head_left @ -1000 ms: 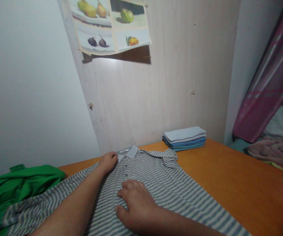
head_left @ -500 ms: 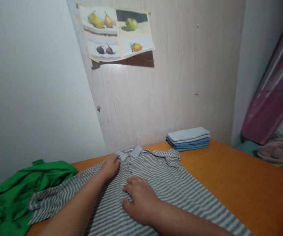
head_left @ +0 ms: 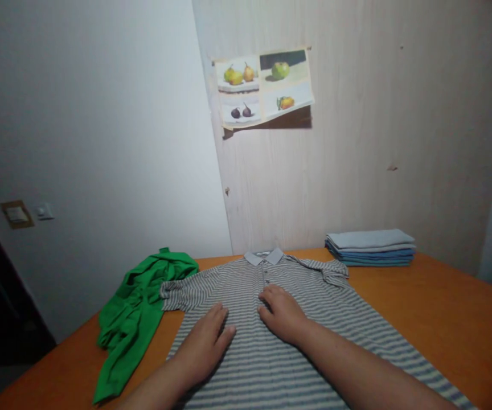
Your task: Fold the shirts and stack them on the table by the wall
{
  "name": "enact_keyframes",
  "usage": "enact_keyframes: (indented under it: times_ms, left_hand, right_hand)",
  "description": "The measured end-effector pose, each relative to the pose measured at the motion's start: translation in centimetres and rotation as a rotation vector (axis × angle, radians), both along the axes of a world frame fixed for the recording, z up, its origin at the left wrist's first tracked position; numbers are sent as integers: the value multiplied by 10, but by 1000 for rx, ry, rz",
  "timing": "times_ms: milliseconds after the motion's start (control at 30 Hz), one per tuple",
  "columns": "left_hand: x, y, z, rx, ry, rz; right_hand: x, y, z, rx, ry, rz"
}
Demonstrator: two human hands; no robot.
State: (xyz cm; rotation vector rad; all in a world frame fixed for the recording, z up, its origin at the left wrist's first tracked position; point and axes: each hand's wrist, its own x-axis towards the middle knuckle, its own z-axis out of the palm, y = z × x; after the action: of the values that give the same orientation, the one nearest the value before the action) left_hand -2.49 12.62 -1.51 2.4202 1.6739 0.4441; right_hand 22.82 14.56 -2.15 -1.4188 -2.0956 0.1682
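Note:
A grey-and-white striped polo shirt (head_left: 246,353) lies spread front side up, its grey collar (head_left: 265,257) at the far end. My left hand (head_left: 206,340) rests on the left side of the shirt's chest, fingers stretched out and thumb apart. On the right of the button placket, my right hand (head_left: 282,313) lies on the fabric with its fingers slightly curved and apart. Neither hand grips any cloth. The shirt's right-hand sleeve (head_left: 335,270) is rumpled, and its left-hand sleeve (head_left: 181,293) overlaps a crumpled green garment (head_left: 143,302).
The orange tabletop (head_left: 438,324) extends on both sides of the shirt. A stack of folded clothes (head_left: 369,249), grey over blue, sits at the back right against the wall. Fruit pictures (head_left: 265,88) hang above. A wall switch (head_left: 16,214) is at the left.
My left hand has moved from beside the collar down toward me onto the shirt's chest. My right hand has shifted slightly up the shirt. The camera view has turned left.

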Motion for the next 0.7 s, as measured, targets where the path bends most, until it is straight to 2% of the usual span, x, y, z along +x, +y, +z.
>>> enact_keyframes:
  times_ms: [100, 233, 367, 467, 567, 700]
  left_hand:
    - [-15, -22, 2, -29, 3, 20]
    - [-25, -33, 9, -52, 40, 3]
    - [-32, -38, 11, -68, 83, -14]
    - [-37, -41, 8, -46, 106, -28]
    - [-41, -43, 5, -41, 136, -13]
    - [-40, -48, 9, -50, 141, 6]
  right_hand:
    - [0, -3, 7, 23, -35, 3]
    - [11, -7, 30, -39, -56, 23]
    - [42, -13, 62, -139, -31, -3]
    - [74, -23, 78, -134, -59, -66]
    - [103, -39, 83, -123, -61, -129]
    - [129, -74, 77, -120, -39, -155]
